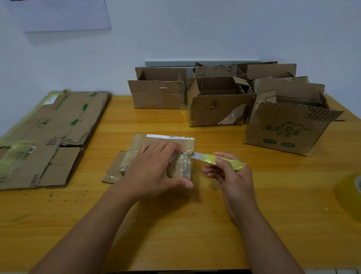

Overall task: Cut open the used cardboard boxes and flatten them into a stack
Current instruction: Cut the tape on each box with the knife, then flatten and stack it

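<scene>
The small cardboard box (161, 155) sits mid-desk, right in front of the person, wrapped in shiny clear tape that looks slick and crinkly. The left hand (155, 170) lies over the top with the fingers curled down the far right edge and the thumb hooked on the near corner, so that grip is wrapped round the box and pinning it to the desk (164, 229). The right hand (227, 171) has its grip closed round a yellow-green utility knife (217, 159), blade tip touching the taped right edge.

My guess: it's light and fairly stiff, but the taped bits will be slippery, so hold it by the bare cardboard corners and keep fingers off the cut line. The walls probably crush if you lean too hard.

The flattened stack (40, 138) is on the left of the desk, and open boxes (219, 103) wait at the back.
</scene>
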### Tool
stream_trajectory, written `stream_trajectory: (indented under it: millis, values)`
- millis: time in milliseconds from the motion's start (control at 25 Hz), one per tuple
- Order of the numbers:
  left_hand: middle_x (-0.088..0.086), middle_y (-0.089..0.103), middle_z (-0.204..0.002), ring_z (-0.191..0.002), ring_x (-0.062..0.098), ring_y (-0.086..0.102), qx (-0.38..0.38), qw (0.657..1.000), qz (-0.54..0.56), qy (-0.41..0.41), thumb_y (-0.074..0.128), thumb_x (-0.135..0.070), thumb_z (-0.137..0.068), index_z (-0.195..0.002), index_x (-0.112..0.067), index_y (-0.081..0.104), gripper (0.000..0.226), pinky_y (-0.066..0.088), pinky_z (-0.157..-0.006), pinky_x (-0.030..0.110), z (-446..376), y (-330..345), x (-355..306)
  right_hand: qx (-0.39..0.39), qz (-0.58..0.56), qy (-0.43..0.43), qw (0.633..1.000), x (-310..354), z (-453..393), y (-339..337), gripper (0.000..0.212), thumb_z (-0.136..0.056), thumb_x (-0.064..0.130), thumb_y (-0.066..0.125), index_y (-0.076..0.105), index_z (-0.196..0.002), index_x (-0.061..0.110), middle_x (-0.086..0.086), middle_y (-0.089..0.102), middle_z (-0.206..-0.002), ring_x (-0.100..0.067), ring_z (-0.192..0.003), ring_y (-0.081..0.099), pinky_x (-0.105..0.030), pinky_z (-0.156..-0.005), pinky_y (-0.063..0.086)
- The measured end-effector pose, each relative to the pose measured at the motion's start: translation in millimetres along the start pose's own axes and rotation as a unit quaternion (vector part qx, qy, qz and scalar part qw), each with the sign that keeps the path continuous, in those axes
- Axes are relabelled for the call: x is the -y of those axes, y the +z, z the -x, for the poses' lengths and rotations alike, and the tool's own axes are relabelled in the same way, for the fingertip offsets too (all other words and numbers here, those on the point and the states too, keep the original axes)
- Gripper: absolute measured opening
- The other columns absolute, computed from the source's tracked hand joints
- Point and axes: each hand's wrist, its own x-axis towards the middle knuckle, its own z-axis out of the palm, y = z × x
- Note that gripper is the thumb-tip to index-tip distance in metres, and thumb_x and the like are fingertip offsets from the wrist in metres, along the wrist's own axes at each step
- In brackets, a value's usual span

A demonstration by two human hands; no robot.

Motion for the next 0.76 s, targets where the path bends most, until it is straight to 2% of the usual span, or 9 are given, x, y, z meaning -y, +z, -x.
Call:
stream_trajectory:
  millis: [200,360,480,600,760]
  values:
    - [-0.018,0.045,-0.120,-0.113,0.006,0.039,0.004,1.000,0.006,-0.003,0.039,-0.097,-0.052,-0.126,-0.032,0.044,0.098,0.029,-0.096,0.028,0,-1,0,-0.019,-0.005,0.009,1.000,4,3,4,0.011,-0.096,0.006,0.056,0.065,-0.101,0.008,-0.014,0.073,-0.075,-0.026,-0.074,0.072,-0.025,-0.063,0.056]
    - [-0.019,0.042,-0.116,-0.107,0.003,0.037,0.006,1.000,0.013,-0.006,0.043,-0.094,-0.053,-0.126,-0.032,0.043,0.096,0.032,-0.090,0.027,0,-1,-2,0.030,0.080,-0.015,0.996,2,29,5,0.016,-0.095,0.011,0.062,0.060,-0.110,0.014,-0.010,0.072,-0.077,-0.018,-0.069,0.070,-0.024,-0.063,0.056]
    - [-0.018,0.041,-0.116,-0.108,0.004,0.039,0.027,0.999,0.033,0.000,0.054,-0.084,-0.064,-0.128,-0.031,0.044,0.084,0.036,-0.087,0.026,0,-5,2,0.013,0.106,-0.022,0.994,-1,42,10,0.016,-0.094,0.012,0.063,0.058,-0.109,0.017,-0.007,0.072,-0.075,-0.014,-0.066,0.069,-0.023,-0.061,0.055]
    - [-0.014,0.042,-0.125,-0.115,0.007,0.040,0.070,0.996,0.056,0.009,0.065,-0.063,-0.078,-0.133,-0.030,0.042,0.068,0.040,-0.095,0.030,0,-11,7,-0.011,0.100,-0.021,0.995,2,43,13,0.013,-0.095,0.011,0.061,0.060,-0.107,0.017,-0.008,0.072,-0.074,-0.016,-0.067,0.069,-0.023,-0.061,0.054]
    - [-0.009,0.044,-0.132,-0.120,0.010,0.039,0.068,0.995,0.076,0.012,0.068,-0.057,-0.079,-0.135,-0.028,0.043,0.069,0.039,-0.101,0.035,2,-15,6,-0.028,0.064,-0.015,0.997,-1,52,20,0.014,-0.096,0.008,0.057,0.060,-0.108,0.014,-0.010,0.072,-0.073,-0.020,-0.065,0.069,-0.023,-0.059,0.053]
